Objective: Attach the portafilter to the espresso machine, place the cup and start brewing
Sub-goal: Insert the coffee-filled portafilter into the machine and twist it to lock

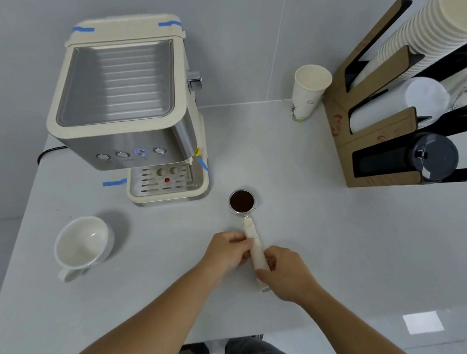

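Note:
The portafilter (242,202), its metal basket filled with dark ground coffee, lies on the white table (321,228) with its cream handle pointing toward me. My left hand (226,251) grips the handle from the left and my right hand (285,273) grips it from the right, nearer its end. The cream and steel espresso machine (122,103) stands at the back left, one of its front buttons lit blue, its drip tray (166,183) facing the portafilter. A white ceramic cup (82,243) rests on the table at the front left, tilted with its opening toward me.
A paper cup (309,91) stands by the wall at the back. A cardboard rack (386,120) at the right holds stacked paper cups and black lids. Blue tape strips mark the table near the machine. A black cord runs off left.

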A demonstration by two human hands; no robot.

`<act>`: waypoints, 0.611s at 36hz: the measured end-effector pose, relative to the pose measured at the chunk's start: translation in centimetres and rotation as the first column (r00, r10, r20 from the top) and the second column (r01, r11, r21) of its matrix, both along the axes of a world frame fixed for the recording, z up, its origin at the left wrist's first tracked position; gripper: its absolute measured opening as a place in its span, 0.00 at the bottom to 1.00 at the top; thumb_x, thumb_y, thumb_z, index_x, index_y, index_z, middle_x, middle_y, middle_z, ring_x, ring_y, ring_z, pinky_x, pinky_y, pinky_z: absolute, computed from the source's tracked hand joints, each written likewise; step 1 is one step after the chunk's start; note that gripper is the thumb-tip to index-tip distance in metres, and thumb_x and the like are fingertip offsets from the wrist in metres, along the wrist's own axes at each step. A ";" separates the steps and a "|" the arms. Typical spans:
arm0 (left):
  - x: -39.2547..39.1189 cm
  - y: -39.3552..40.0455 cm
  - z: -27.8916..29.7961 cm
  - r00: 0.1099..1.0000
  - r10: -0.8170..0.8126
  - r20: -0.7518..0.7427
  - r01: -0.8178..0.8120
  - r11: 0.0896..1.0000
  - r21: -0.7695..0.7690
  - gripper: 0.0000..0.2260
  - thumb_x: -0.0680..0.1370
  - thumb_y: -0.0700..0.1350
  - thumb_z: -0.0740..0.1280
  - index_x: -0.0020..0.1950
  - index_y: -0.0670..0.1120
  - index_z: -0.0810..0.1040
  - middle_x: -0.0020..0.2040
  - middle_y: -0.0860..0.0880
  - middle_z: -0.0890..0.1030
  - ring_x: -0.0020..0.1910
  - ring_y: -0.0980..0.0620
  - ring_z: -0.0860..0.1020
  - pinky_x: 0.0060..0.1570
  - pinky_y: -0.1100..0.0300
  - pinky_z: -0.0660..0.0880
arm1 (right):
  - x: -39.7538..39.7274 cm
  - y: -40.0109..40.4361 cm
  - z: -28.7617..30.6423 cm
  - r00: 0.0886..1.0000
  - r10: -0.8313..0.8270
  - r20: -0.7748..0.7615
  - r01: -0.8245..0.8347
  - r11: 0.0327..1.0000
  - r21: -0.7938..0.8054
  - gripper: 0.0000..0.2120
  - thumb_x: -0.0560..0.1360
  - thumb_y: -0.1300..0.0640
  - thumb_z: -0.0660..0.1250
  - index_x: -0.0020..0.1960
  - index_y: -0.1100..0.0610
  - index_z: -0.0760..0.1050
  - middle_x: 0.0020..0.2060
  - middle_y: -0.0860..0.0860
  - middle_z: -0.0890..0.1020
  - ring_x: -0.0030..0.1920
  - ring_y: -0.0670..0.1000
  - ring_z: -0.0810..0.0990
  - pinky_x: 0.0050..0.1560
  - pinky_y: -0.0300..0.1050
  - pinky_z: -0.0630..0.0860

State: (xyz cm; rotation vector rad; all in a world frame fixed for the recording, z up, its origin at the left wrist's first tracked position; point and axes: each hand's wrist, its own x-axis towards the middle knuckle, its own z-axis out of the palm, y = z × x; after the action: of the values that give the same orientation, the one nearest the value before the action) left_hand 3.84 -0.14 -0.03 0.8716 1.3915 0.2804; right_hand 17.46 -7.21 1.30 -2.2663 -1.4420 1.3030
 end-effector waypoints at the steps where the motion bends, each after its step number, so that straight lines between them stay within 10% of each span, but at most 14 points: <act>1: -0.1 0.1 0.1 1.000 0.003 0.002 -0.003 1.000 -0.001 0.07 0.75 0.42 0.71 0.50 0.40 0.84 0.43 0.42 0.84 0.38 0.50 0.80 0.43 0.60 0.80 | 0.0 0.0 0.1 1.000 0.008 0.003 -0.008 1.000 0.005 0.06 0.72 0.52 0.68 0.43 0.54 0.74 0.35 0.47 0.75 0.32 0.46 0.72 0.29 0.38 0.66; 22: -6.6 -0.2 3.8 0.985 0.142 0.101 -0.147 0.988 0.050 0.08 0.76 0.44 0.71 0.50 0.40 0.83 0.47 0.43 0.86 0.49 0.47 0.85 0.51 0.55 0.81 | -5.0 0.3 4.1 0.982 0.181 -0.052 -0.174 0.977 0.124 0.10 0.74 0.49 0.67 0.51 0.53 0.76 0.41 0.49 0.79 0.38 0.48 0.76 0.40 0.42 0.74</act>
State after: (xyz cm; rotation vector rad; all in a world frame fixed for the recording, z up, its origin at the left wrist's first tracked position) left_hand -2.76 -0.37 3.72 0.7945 1.3635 0.4697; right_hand 12.48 -6.92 5.35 -2.0429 -1.6847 1.2851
